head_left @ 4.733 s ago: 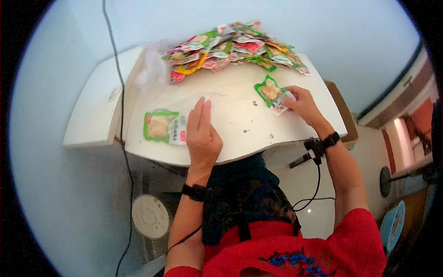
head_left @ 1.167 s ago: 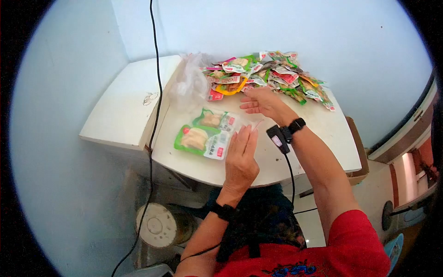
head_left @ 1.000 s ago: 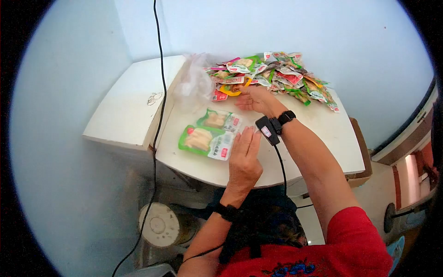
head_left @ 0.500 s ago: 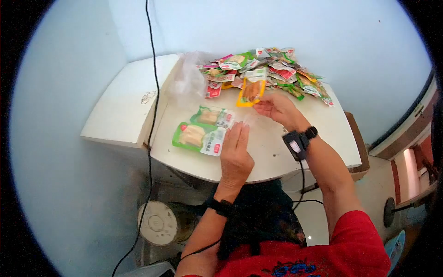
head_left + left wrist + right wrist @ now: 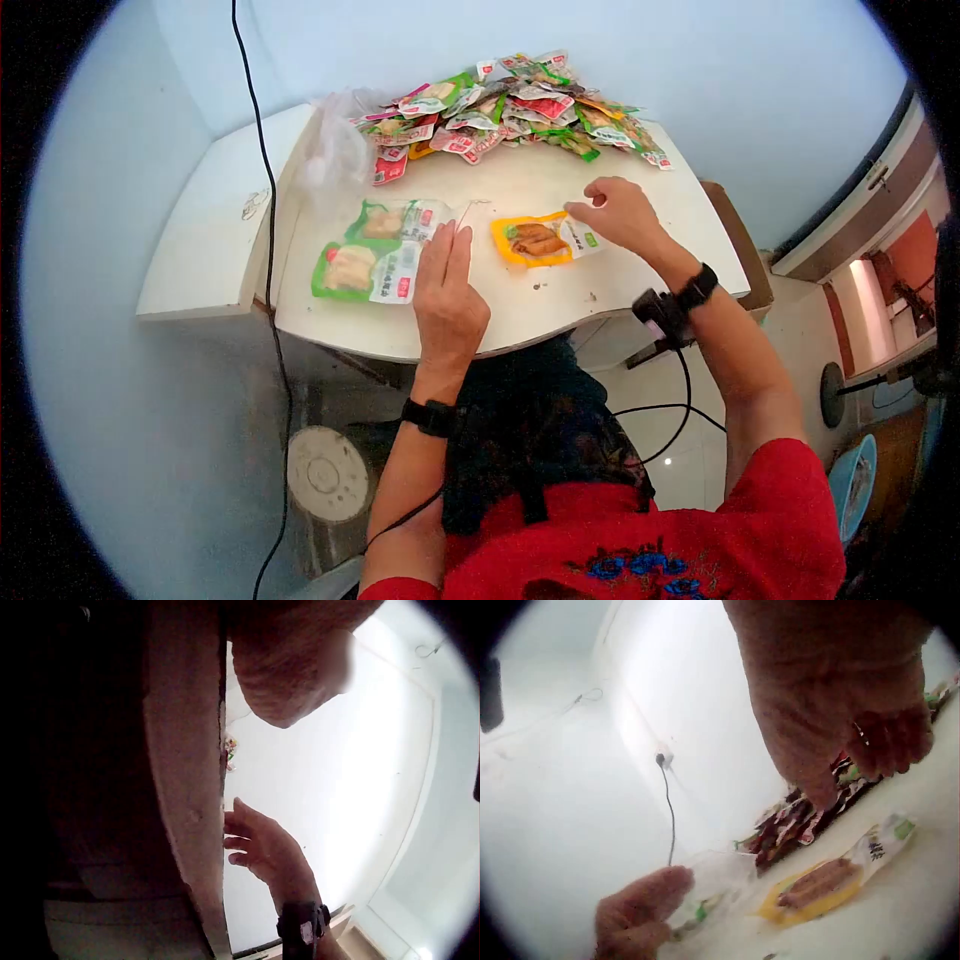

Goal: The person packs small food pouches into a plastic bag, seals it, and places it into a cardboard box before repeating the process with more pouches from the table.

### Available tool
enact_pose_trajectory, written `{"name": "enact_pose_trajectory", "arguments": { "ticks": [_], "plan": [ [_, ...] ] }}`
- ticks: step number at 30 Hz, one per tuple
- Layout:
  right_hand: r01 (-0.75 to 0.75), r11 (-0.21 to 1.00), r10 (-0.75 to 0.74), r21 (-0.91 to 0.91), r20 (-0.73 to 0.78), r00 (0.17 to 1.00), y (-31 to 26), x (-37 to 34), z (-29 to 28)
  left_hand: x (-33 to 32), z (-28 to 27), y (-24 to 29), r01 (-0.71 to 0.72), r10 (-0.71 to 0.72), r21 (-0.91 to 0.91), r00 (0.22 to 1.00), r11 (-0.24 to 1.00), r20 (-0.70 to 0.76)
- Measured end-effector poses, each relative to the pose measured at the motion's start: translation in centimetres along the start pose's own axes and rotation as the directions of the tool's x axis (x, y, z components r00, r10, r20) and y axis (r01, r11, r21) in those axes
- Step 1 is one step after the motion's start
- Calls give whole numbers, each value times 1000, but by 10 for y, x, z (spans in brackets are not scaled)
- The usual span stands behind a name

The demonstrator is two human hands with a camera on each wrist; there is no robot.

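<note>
My left hand [image 5: 450, 290] rests with straight fingers at the right end of two green-edged food packets. The nearer packet [image 5: 350, 268] shows pale pieces through its window, and the farther packet [image 5: 384, 220] lies just behind it. Clear plastic film [image 5: 462, 212] shows beyond my left fingertips. To the right, a yellow-edged packet [image 5: 535, 241] with brown pieces lies on the white table. Just above its white end is my right hand [image 5: 625, 215], fingers loosely bent and holding nothing. In the right wrist view, a gap separates this hand [image 5: 840, 712] from the yellow-edged packet [image 5: 821, 885].
A large heap of mixed packets [image 5: 520, 105] covers the table's back, against the wall. A crumpled clear plastic bag [image 5: 335, 150] sits left of it, beside a raised white board [image 5: 215, 215]. A black cable [image 5: 270, 250] hangs at the left.
The green-edged packet from my right hand now lies behind the other at left. My right hand then drew the yellow-edged packet from the heap and let it go on the table.
</note>
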State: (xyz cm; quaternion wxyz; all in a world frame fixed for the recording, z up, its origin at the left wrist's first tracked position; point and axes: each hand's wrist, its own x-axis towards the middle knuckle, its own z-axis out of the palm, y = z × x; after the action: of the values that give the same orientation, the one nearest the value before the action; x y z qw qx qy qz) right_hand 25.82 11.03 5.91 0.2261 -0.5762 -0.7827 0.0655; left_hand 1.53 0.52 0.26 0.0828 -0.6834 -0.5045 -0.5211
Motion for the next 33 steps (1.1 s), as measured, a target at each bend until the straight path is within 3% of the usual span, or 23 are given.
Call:
{"name": "enact_pose_trajectory", "arguments": {
  "ticks": [3, 4, 7, 10, 16, 19, 22, 25, 30, 33],
  "plan": [
    [-61, 977, 107, -205, 222, 969, 1, 9, 21, 0, -2, 1, -3, 3, -4, 1000, 1000, 13],
    [16, 984, 13, -179, 163, 987, 5, 11, 29, 1, -2, 2, -12, 12, 2, 1000, 1000, 14],
    [-95, 995, 84, 26, 281, 956, 5, 12, 22, 0, -4, 3, 0, 1, -17, 1000, 1000, 18],
    [-205, 973, 143, 111, 411, 900, 7, 13, 18, -1, -2, 2, -9, 9, -13, 1000, 1000, 23],
    [-122, 935, 62, 333, 185, 981, 18, -12, 29, 0, 1, -3, -43, 43, 13, 999, 999, 5],
    [-38, 984, 16, 173, 129, 991, 12, -15, 26, -1, 0, -2, -20, 20, -17, 1000, 1000, 12],
    [-270, 961, 231, 63, 357, 905, -13, -12, 9, -1, 0, -2, -21, 21, -12, 1000, 1000, 16],
    [-150, 989, 147, -16, 336, 930, -15, -19, 11, -1, 1, -3, -19, 19, -6, 1000, 1000, 15],
    [-49, 941, 12, 334, 111, 994, 1, -31, 30, -1, 0, -2, -12, 12, -17, 1000, 1000, 23],
    [-154, 745, 130, 649, 84, 988, -11, -42, 27, 0, 0, -2, -17, 18, -21, 999, 1000, 30]
  ]
}}
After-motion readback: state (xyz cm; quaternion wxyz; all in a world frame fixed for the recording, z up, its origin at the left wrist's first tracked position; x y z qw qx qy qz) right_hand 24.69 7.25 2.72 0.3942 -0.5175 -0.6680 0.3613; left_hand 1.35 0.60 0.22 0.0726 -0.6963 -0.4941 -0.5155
